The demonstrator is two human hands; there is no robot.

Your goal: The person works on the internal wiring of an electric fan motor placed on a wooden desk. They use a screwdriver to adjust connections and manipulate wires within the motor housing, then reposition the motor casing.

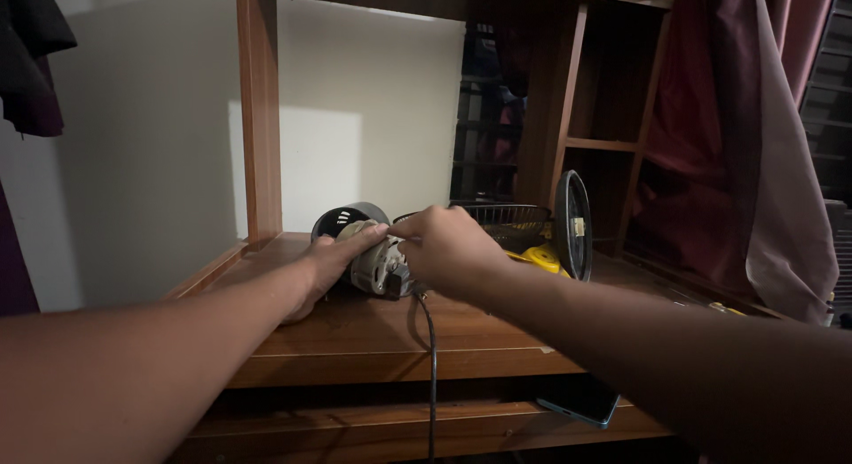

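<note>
On the wooden desk (pixel 373 326), the small fan motor (pixel 377 264) sits between both hands (black cord (pixel 431 366) trailing down): left hand (pixel 333 264) steadies its side, fingers flat and loose, while right hand (pixel 448 251) pinches its top, fingers curled.

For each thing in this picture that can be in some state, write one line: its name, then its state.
fan motor: casing off, lying on the wooden shelf, held by both hands
left hand: resting against the motor's side
right hand: closed, fingers pinched at the motor's top
black cord: attached to the motor, hanging over the shelf edge
fan grille: detached, standing on edge
phone: lying flat, screen dark
</note>
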